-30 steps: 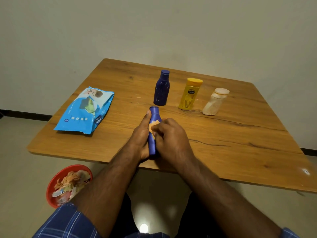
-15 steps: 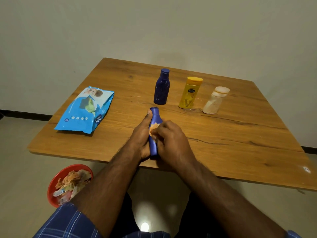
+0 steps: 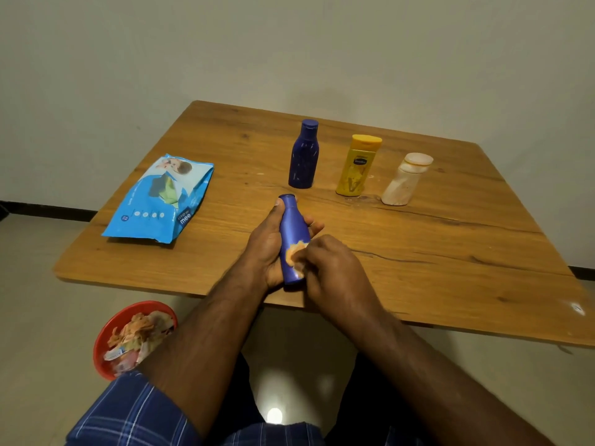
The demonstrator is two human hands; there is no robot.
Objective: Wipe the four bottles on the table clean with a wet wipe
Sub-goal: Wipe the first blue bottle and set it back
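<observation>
My left hand (image 3: 267, 249) grips a blue bottle (image 3: 292, 230) lying tilted over the table's near edge, cap pointing away from me. My right hand (image 3: 331, 268) pinches a stained wet wipe (image 3: 294, 254) and presses it against the bottle's lower body. Behind them three bottles stand upright in a row: a dark blue bottle (image 3: 304, 156), a yellow bottle (image 3: 357, 165) and a white bottle (image 3: 405, 180) smeared with orange.
A blue pack of wet wipes (image 3: 161, 201) lies on the left part of the wooden table (image 3: 450, 252). On the floor at the lower left stands a red bin (image 3: 106, 342) holding used wipes. A wall runs behind the table.
My right hand has slid the wipe down the held bottle, from near its neck toward its base. More of the upper bottle now shows.
</observation>
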